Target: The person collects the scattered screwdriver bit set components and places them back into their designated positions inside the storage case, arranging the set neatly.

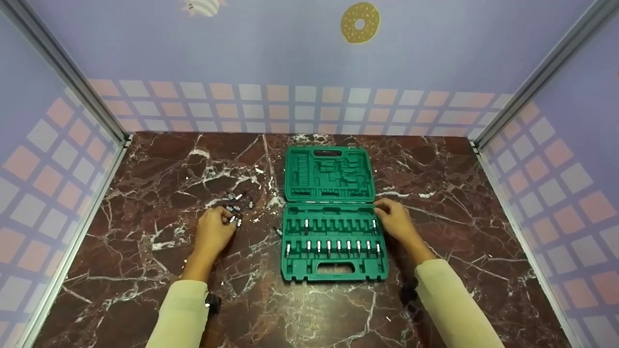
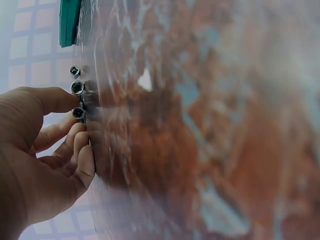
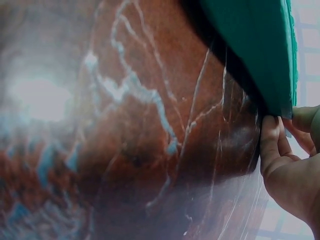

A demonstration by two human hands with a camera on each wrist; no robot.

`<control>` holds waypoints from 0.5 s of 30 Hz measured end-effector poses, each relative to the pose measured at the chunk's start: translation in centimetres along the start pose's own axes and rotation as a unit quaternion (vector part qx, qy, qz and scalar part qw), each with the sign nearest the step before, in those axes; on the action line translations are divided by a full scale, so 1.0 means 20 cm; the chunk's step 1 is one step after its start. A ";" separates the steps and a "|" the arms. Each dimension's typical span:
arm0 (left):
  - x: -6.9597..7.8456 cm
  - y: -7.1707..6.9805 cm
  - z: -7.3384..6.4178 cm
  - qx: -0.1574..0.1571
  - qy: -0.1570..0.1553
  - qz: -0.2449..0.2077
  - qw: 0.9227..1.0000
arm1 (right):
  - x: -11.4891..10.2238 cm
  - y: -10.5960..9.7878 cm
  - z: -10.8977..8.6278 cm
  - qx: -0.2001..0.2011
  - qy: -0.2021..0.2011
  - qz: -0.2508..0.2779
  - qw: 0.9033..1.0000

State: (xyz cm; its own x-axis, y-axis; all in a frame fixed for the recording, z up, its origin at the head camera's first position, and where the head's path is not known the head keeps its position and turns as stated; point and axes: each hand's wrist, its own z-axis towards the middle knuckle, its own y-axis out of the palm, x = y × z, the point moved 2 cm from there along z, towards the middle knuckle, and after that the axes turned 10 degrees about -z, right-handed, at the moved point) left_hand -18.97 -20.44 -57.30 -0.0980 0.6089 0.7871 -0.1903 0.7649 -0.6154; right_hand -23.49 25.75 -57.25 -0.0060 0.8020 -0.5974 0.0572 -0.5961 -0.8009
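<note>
An open green tool case [image 1: 335, 277] lies on the table, its lid [image 1: 333, 198] folded back away from me. Small metal sockets [image 1: 338, 247] stand in slots of its near half, most of them in the front row. My left hand [image 1: 215, 229] is at a loose cluster of sockets [image 1: 237, 208] left of the case. In the left wrist view its thumb and curled fingers close around one socket [image 2: 78, 112], while others lie just beyond. My right hand [image 1: 395, 220] grips the right edge of the case near the hinge, thumb and fingers on either side of the edge.
One more dark socket [image 1: 277, 231] lies against the left side of the case. The dark red marbled table [image 1: 159, 203] has white veins. Patterned panels [image 1: 309, 106] stand along its back and both sides.
</note>
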 end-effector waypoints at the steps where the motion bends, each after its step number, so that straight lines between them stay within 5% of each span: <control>1: 0.00 0.00 0.00 -0.002 -0.003 0.003 1.000 | 0.00 0.00 0.00 0.000 -0.001 -0.001 1.000; 15: 0.00 0.01 0.01 0.016 -0.018 0.005 1.000 | 0.01 0.01 0.00 0.005 -0.011 -0.003 1.000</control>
State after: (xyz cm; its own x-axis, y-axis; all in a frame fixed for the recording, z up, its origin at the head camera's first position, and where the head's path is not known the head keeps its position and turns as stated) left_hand -19.15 -20.35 -57.32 -0.1358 0.6084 0.7819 -0.2206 0.7508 -0.6225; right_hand -23.52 25.80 -57.42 -0.0281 0.8050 -0.5925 0.0462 -0.5911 -0.8053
